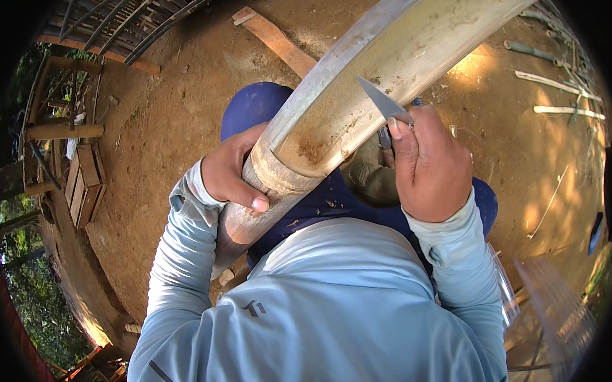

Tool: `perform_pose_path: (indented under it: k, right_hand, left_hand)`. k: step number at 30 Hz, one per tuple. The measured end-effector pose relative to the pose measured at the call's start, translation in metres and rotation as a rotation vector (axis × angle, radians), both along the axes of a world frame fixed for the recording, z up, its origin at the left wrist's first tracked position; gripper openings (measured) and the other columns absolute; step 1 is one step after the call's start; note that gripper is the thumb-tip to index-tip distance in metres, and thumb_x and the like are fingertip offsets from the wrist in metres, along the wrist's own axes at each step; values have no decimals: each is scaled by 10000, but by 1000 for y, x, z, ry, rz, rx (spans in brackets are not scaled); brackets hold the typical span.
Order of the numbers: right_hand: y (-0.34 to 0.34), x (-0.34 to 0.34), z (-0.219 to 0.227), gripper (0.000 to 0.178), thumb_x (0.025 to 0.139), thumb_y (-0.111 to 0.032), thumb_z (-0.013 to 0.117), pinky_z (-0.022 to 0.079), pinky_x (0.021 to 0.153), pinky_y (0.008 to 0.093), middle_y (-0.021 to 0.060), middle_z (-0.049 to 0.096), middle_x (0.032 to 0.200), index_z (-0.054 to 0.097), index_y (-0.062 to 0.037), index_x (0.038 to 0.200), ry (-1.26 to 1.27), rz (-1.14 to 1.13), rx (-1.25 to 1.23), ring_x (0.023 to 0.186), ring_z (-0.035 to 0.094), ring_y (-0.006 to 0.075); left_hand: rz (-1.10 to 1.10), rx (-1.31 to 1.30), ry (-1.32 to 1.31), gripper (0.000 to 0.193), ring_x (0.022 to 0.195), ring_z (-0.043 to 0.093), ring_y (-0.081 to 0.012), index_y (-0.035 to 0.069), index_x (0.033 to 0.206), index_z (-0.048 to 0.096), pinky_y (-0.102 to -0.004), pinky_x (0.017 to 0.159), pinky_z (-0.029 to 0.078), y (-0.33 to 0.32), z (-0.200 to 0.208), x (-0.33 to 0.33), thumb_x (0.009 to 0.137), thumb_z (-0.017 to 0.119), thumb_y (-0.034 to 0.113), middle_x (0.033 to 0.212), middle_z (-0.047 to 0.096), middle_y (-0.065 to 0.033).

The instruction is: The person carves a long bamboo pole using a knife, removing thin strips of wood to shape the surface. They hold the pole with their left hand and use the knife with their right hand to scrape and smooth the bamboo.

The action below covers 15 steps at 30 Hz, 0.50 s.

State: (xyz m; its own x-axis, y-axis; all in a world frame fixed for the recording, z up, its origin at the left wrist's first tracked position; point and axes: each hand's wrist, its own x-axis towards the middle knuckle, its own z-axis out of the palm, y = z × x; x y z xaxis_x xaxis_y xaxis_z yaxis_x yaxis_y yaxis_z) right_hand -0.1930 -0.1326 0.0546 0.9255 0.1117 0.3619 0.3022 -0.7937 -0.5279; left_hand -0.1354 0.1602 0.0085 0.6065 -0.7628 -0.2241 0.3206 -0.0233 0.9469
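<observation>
A thick bamboo pole (288,171) lies slantwise across my lap, running from near my left hip to the far right. One side is cut away beyond the node ring, so its pale hollow shows with brown crumbs in it. My left hand (234,170) wraps the pole beside the node, thumb on top. In my right hand (432,163) is a knife (382,102), its pointed blade angled up and left over the hollow's right rim. The fingers hide its handle. I cannot tell whether the blade touches the bamboo.
On the dirt ground beyond my knees lies a wooden plank (277,40). A wooden crate (83,185) stands at left, below a slatted structure (111,26). Several bamboo poles (565,84) lie at the far right. A clear ribbed plastic sheet (556,317) is at lower right.
</observation>
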Motion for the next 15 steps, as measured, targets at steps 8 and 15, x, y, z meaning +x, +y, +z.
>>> perform_pose_path:
  k: [8, 15]
  right_hand:
    - [-13, 7, 5, 176, 992, -229, 606, 469, 536, 474, 175, 605, 713, 557, -65, 953, -38, -78, 54, 602, 615, 393]
    - [-11, -3, -6, 155, 989, -207, 604, 477, 543, 471, 183, 611, 719, 562, -63, 954, 18, 56, -8, 622, 621, 409]
  left_hand:
    - [19, -9, -7, 1171, 1299, 510, -206, -49, 1498, 388, -339, 1145, 327, -2, 0, 0, 551, 983, 295, 1412, 557, -116]
    - [14, -13, -31, 1177, 1308, 503, -205, -47, 1509, 375, -338, 1148, 326, -2, -2, 0, 556, 981, 284, 1417, 553, -118]
